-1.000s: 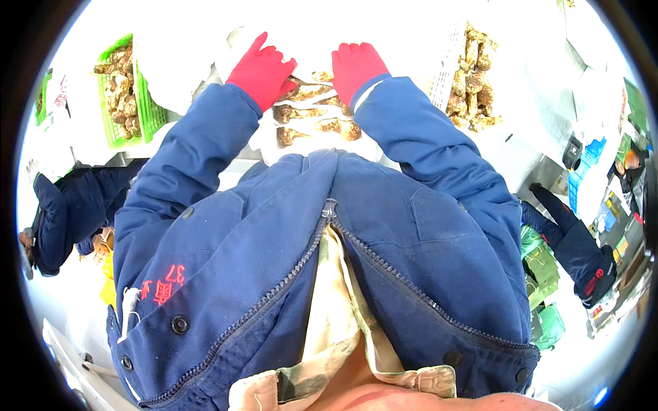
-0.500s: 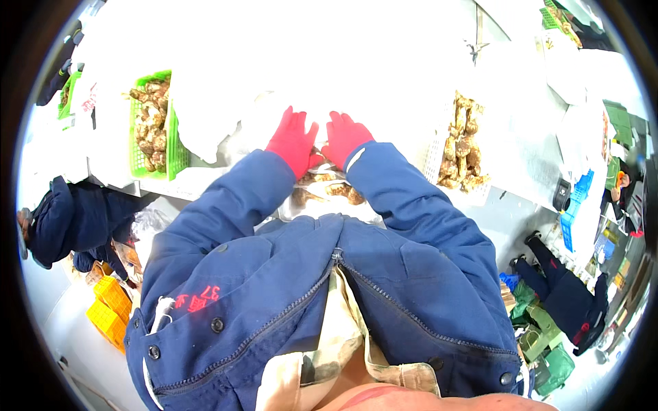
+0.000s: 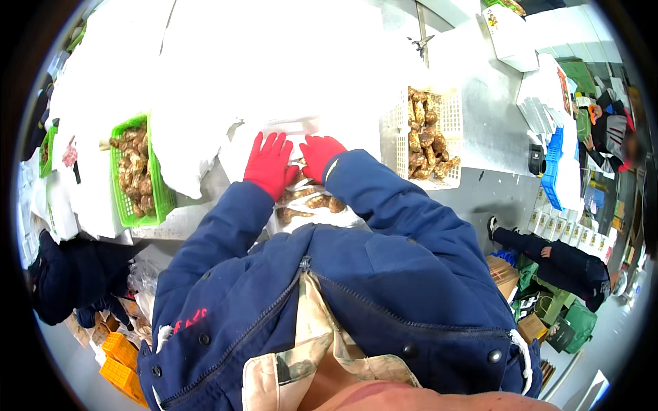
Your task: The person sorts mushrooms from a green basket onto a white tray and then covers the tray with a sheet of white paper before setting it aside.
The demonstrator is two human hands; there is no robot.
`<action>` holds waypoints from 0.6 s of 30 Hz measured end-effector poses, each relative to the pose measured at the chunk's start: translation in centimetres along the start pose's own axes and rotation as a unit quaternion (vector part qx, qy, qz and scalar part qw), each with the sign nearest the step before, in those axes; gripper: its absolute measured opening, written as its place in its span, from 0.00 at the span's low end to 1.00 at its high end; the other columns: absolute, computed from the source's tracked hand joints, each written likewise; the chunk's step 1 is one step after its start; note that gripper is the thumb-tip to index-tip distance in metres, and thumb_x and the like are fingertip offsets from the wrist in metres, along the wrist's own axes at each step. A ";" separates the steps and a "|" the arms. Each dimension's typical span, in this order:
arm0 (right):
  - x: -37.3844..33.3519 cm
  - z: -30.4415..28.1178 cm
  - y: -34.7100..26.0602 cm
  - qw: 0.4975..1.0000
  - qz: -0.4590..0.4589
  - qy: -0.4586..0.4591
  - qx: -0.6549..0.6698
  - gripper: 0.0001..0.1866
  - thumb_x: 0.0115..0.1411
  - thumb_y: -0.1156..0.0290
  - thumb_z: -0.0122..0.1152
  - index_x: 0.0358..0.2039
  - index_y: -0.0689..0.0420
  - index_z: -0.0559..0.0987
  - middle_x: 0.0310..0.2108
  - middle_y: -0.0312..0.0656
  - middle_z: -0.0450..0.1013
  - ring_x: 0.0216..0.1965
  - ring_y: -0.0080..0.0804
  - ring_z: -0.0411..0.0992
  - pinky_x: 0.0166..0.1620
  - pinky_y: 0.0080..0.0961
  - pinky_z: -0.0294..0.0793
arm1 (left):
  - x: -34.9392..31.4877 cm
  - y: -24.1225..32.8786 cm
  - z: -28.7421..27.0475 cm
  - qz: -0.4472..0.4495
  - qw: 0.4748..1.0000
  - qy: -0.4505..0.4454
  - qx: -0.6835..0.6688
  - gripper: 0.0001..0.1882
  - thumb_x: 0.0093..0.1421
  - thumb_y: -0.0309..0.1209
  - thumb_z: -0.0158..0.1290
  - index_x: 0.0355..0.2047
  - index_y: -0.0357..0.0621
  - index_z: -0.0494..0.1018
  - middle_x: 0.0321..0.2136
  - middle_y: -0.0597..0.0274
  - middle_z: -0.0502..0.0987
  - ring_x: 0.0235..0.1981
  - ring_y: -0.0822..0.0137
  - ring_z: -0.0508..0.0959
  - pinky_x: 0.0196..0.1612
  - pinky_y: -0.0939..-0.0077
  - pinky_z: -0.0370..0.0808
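Observation:
Brown-and-cream mushrooms (image 3: pixel 319 201) lie in rows in a pale container in front of my chest, with white strips between the rows. My left hand (image 3: pixel 269 164), in a red glove, rests over the left side of these mushrooms with its fingers stretched and spread. Beside it, my right hand (image 3: pixel 320 154), gloved in red too, lies over the far rows with fingers extended toward the left. Both thumbs reach down among the mushrooms. No object shows in either hand, though the palms hide what is under them. The near end of the container is partly covered by my jacket.
A green basket (image 3: pixel 164 198) of mushrooms stands to the left, a cream basket (image 3: pixel 449 130) of them to the right. White plastic (image 3: pixel 181 157) lies by the green basket. Pliers-like tool (image 3: pixel 421 45) sits at the far right. Co-workers (image 3: pixel 558 264) are at both sides.
The view has shifted, so the baskets appear further left. My left fingers have spread wider. My right hand has turned, its fingers now pointing more to the left.

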State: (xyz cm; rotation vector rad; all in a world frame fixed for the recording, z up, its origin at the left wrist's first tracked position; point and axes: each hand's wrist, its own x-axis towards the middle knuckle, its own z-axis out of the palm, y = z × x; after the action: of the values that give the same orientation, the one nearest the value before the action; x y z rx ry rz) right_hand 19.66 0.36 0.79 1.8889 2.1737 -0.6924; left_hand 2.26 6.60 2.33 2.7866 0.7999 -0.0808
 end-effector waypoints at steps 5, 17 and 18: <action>3.3 -6.0 7.6 0.951 -0.042 0.137 0.273 0.20 0.59 0.60 0.59 0.50 0.54 0.76 0.48 0.46 0.74 0.51 0.45 0.71 0.55 0.33 0.70 | -2.1 -1.1 -0.2 -0.002 0.986 0.129 -0.108 0.25 0.56 0.35 0.55 0.55 0.45 0.68 0.60 0.56 0.64 0.62 0.53 0.61 0.66 0.54 0.51; 11.8 -4.0 24.0 0.925 0.329 0.149 0.114 0.22 0.54 0.58 0.60 0.49 0.51 0.76 0.53 0.46 0.71 0.54 0.44 0.70 0.55 0.36 0.69 | -1.1 -0.8 -0.1 0.002 0.984 0.121 -0.131 0.23 0.53 0.30 0.56 0.51 0.46 0.70 0.58 0.57 0.67 0.59 0.52 0.64 0.63 0.54 0.56; 11.9 -4.7 24.6 0.922 0.319 0.189 0.110 0.25 0.55 0.55 0.58 0.52 0.51 0.74 0.53 0.48 0.70 0.54 0.44 0.69 0.56 0.35 0.69 | -1.0 -0.9 -0.3 -0.001 0.983 0.124 -0.132 0.23 0.53 0.29 0.57 0.51 0.46 0.71 0.58 0.56 0.67 0.59 0.51 0.64 0.63 0.53 0.56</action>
State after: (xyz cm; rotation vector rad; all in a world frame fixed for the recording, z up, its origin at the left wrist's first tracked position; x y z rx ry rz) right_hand 42.22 15.10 -5.75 2.8339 1.5045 -0.4747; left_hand 0.92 6.85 2.51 2.5730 0.8031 0.3544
